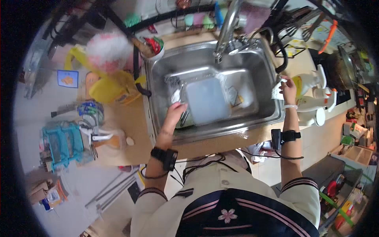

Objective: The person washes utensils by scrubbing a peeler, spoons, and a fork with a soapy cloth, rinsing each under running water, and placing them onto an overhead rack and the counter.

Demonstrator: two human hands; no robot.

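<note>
My left hand [174,114] is over the left part of the steel sink [169,63], its fingers at the left edge of a pale rectangular board or lid [208,100] lying in the basin. Its fingertips are bent together against that edge. My right hand [288,89] is at the sink's right rim, fingers closed on a white cloth or paper [277,91] that hangs down beside the rim. Just right of it stand a yellow-labelled bottle [304,83] and a white spray bottle [312,103].
A faucet [227,31] reaches over the sink from the back. Yellow bags [112,90] and a teal rack [63,144] are on the left. A pan [346,67] sits at the far right, and utensils hang above. Cables cross before my body.
</note>
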